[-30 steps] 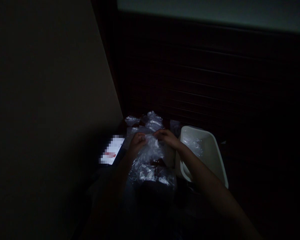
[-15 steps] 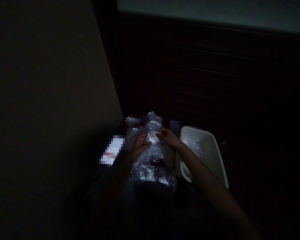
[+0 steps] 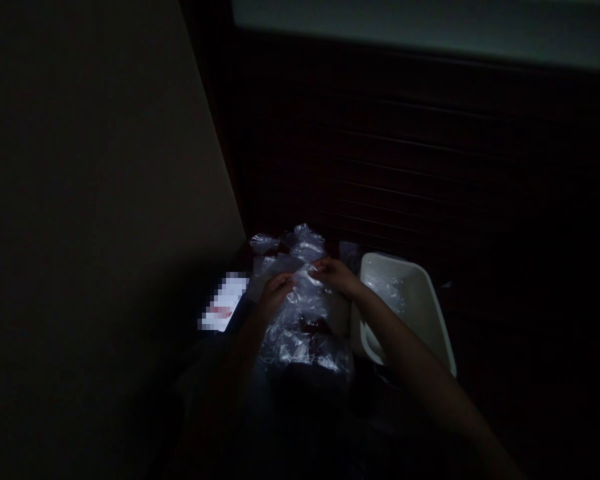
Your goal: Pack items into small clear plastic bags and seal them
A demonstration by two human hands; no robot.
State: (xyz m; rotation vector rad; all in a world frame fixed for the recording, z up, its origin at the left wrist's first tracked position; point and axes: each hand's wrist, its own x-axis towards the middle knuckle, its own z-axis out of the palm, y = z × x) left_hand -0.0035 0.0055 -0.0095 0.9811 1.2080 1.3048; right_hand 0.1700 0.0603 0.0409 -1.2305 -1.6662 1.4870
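Both hands meet over a heap of clear plastic bags (image 3: 307, 307) in very dim light. My left hand (image 3: 279, 288) is closed, its fingertips pinching the left edge of a clear plastic bag (image 3: 303, 272). On the opposite side, my right hand (image 3: 330, 272) pinches the same bag between thumb and fingers. More crinkled bags (image 3: 307, 243) lie just beyond my hands, and others (image 3: 310, 350) lie nearer to me. Whether anything is inside the bags is too dark to tell.
A white plastic bin (image 3: 425, 307) with clear plastic in it stands at the right, under my right forearm. At the left glows a phone screen (image 3: 225, 301), blurred out. A pale wall (image 3: 105, 167) rises on the left; dark slatted panelling (image 3: 380, 153) is behind.
My left thumb has drawn in and the fingers have closed more on the bag's edge. The bag between my hands looks flatter. My right hand has barely moved.
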